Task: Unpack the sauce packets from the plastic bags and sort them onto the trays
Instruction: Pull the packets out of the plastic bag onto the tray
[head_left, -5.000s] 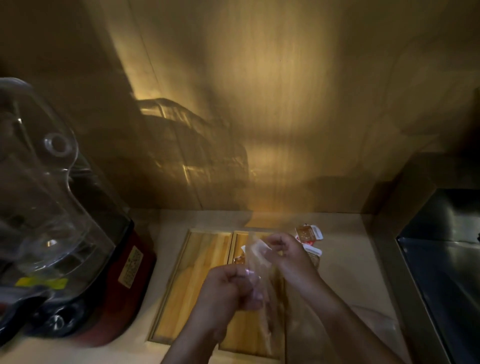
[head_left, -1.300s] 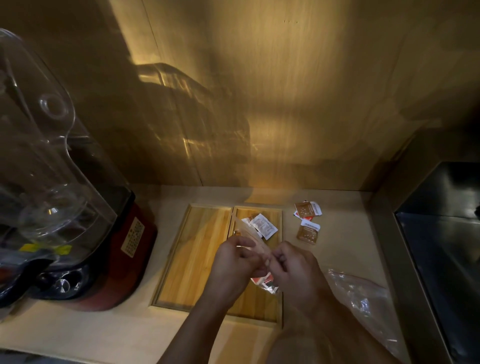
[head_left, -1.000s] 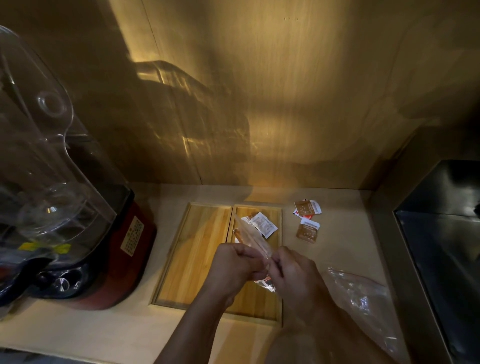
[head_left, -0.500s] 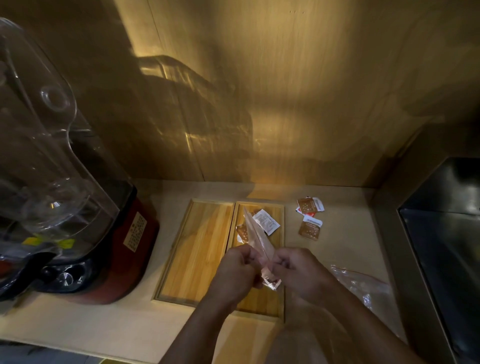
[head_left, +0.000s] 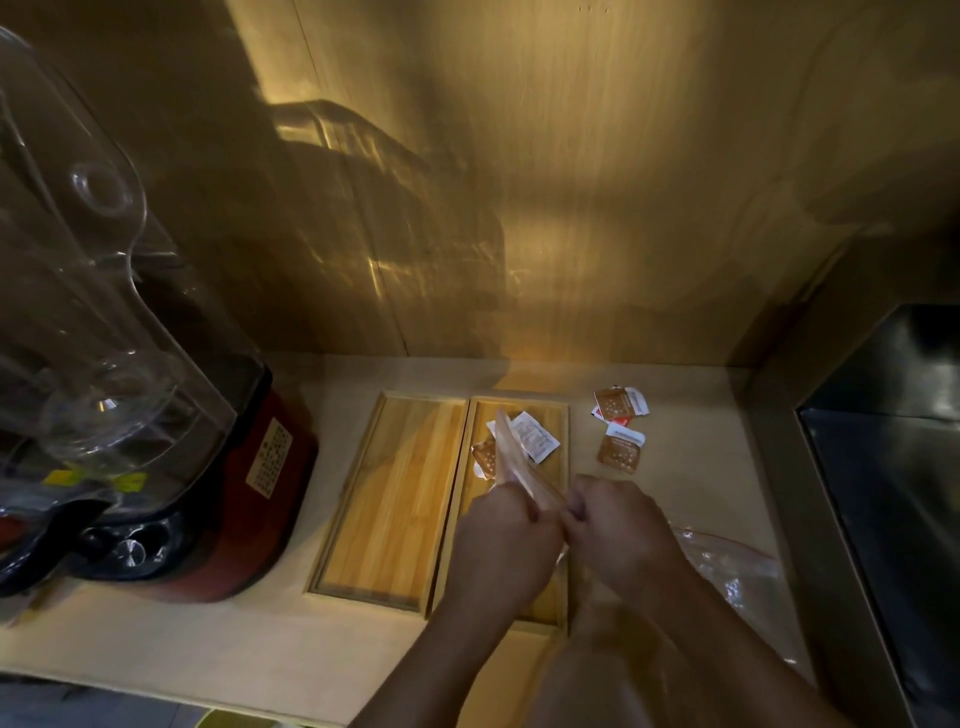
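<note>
Both hands have drawn closer together over the half second, knuckles now nearly touching, while the thin clear plastic bag (head_left: 511, 465) pinched between them stays raised above the right-hand bamboo tray (head_left: 558, 415). The left hand (head_left: 501, 543) is closed in a fist on the bag's near end; the right hand (head_left: 621, 535) is likewise curled shut on it, fingers folded under. The bag is a narrow, glossy, crinkled strip whose long axis runs away from the person and slightly leftward, its free tip pointing toward the wooden back wall (head_left: 571, 182).

Beyond the hands, on that shallow, rimmed, straight-grained tray, lie a flat white rectangular sauce packet (head_left: 535, 441) with fine print and, just left of it and partly behind the bag, a brown speckled packet (head_left: 484, 457). Left of the left hand sits a second bamboo tray (head_left: 395, 499) of the same build, its long side touching the first.

Beyond and right of the right hand, on the pale smooth counter (head_left: 685, 467), rest two brown packets with white ends (head_left: 618, 405) (head_left: 619, 449), near each other. Close to the right forearm a crumpled transparent bag (head_left: 732, 566) lies flat. Far left of the hands stands a red-based blender with a clear plastic cover (head_left: 130, 374).
</note>
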